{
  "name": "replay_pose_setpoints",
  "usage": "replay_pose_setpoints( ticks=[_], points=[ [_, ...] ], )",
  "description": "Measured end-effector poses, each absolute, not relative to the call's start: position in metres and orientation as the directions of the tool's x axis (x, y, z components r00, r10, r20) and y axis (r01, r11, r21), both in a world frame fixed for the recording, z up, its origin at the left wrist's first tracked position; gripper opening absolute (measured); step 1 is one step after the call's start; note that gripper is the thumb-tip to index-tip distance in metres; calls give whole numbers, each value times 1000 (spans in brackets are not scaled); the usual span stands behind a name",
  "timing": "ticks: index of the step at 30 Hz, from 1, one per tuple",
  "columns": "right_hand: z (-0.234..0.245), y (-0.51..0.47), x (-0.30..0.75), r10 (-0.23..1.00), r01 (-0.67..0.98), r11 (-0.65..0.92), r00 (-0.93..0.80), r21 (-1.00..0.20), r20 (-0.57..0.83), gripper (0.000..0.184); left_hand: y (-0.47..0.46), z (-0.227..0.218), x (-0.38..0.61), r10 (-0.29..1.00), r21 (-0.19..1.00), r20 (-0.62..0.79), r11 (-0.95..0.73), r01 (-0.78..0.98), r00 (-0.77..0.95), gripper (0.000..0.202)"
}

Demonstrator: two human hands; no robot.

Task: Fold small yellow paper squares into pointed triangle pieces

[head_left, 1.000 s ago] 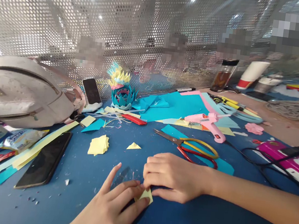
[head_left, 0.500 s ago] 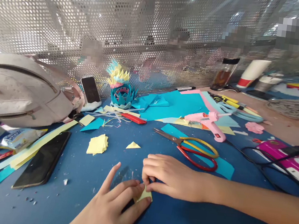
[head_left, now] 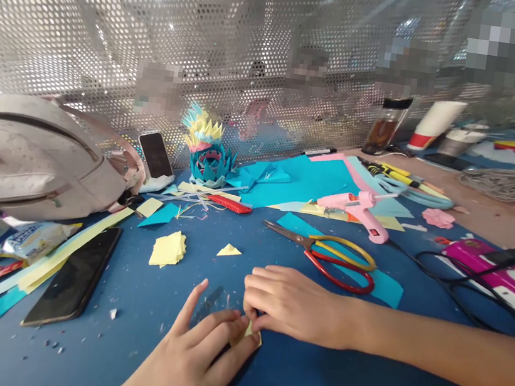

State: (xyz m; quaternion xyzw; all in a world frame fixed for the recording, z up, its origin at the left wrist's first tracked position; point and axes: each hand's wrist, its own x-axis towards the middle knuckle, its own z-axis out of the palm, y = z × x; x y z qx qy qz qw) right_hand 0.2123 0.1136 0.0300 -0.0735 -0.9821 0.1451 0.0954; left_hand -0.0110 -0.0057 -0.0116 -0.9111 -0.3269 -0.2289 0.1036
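Between my hands a small piece of yellow paper (head_left: 248, 327) lies on the table, mostly covered by fingers. My left hand (head_left: 193, 352) holds it down with fingertips and thumb, its little finger sticking out to the side. The curled fingers of my right hand (head_left: 288, 303) pinch the paper's upper edge against the table. Just beyond, a small folded yellow triangle (head_left: 229, 251) lies by itself. Left of that is a stack of yellow paper squares (head_left: 168, 249). Open scissors (head_left: 310, 243) with yellow and red handles lie beyond my right hand.
A pink glue gun (head_left: 355, 207), a red cutter (head_left: 230, 204) and blue paper sheets (head_left: 311, 178) lie further back. A spiky paper model (head_left: 208, 155) stands near the perforated screen. At left are a backpack (head_left: 30, 153) and a phone (head_left: 78, 277); at right, a purple power strip (head_left: 488, 274) with cables.
Both hands stay at the yellow paper. My left thumb has shifted slightly up toward the right fingers, so less of the paper shows. The other things lie as before.
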Motion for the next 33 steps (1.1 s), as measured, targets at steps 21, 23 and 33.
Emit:
replay_pose_setpoints(
  ticks=[21, 23, 33],
  points=[
    [32, 134, 228, -48, -199, 925, -906, -324, 420, 37, -4, -14, -10, 565, -79, 468, -739, 669, 680, 70],
    [33, 140, 229, -81, -227, 916, -912, -331, 402, 36, -4, -14, -10, 569, -87, 459, -736, 672, 682, 71],
    [31, 136, 226, -141, -159, 987, -913, -17, 383, 31, -4, -16, -10, 567, -71, 464, -742, 667, 680, 69]
  ],
)
